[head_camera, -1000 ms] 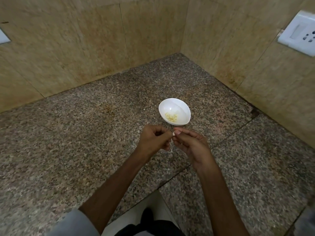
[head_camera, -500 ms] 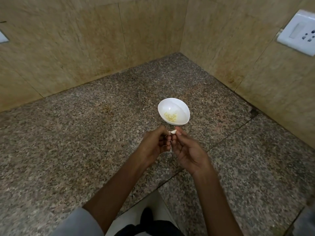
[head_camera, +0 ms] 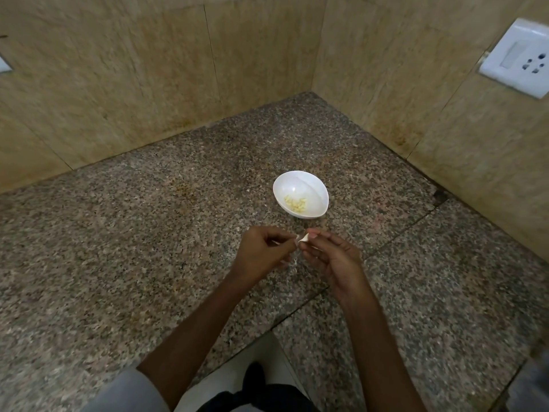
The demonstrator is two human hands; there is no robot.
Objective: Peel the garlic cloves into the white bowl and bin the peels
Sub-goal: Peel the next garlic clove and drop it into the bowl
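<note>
Curled fingers of the right hand (head_camera: 335, 263) pinch a garlic clove (head_camera: 304, 238), the left hand (head_camera: 264, 251) pinching its peel (head_camera: 297, 237).

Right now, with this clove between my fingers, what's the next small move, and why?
Probably pull the skin away with the left hand while the right hand pinches the garlic clove. The clove looks white and papery, so it is likely unpeeled. Both hands meet on it just short of the white bowl, which already holds peeled cloves.

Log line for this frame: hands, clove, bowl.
left hand: pinches peel | right hand: pinches garlic clove | white bowl: holds peeled cloves
</note>
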